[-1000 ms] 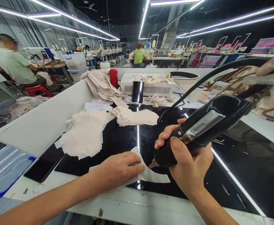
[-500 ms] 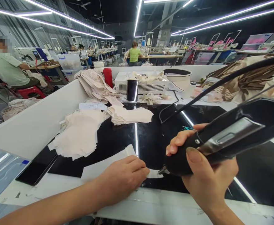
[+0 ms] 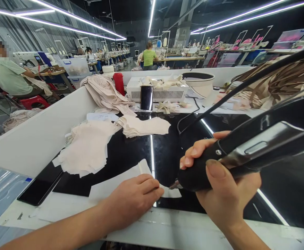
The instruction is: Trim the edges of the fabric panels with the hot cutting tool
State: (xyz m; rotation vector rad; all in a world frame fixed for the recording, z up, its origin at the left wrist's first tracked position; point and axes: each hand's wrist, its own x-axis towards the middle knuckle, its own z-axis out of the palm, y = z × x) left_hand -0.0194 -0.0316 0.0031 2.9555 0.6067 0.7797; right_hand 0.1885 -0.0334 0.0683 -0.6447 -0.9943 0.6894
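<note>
My right hand (image 3: 226, 187) is wrapped round a black corded hand tool (image 3: 266, 146) with a silver lever along its side. The tool's pointed metal tip meets the upper edge of a white fabric piece (image 3: 170, 192), close to its right end. With fingers curled together, my left hand (image 3: 138, 194) grips this piece and presses it against the glossy black work surface (image 3: 131, 152). Part of the fabric lies hidden under that hand; the rest spreads out to its left, with a small folded strip standing up behind the knuckles.
Stacks of pale cut fabric (image 3: 86, 146) lie at the left and centre back. A black phone (image 3: 39, 187) rests at the left edge. Behind stand a white vented box (image 3: 157, 93), a red cup (image 3: 119, 84) and a round tub (image 3: 200, 86). The tool's cable (image 3: 235, 93) crosses the right side.
The tool's tip has moved left along the fabric's upper edge, toward my left hand. My left hand has shifted very slightly left and still holds the fabric.
</note>
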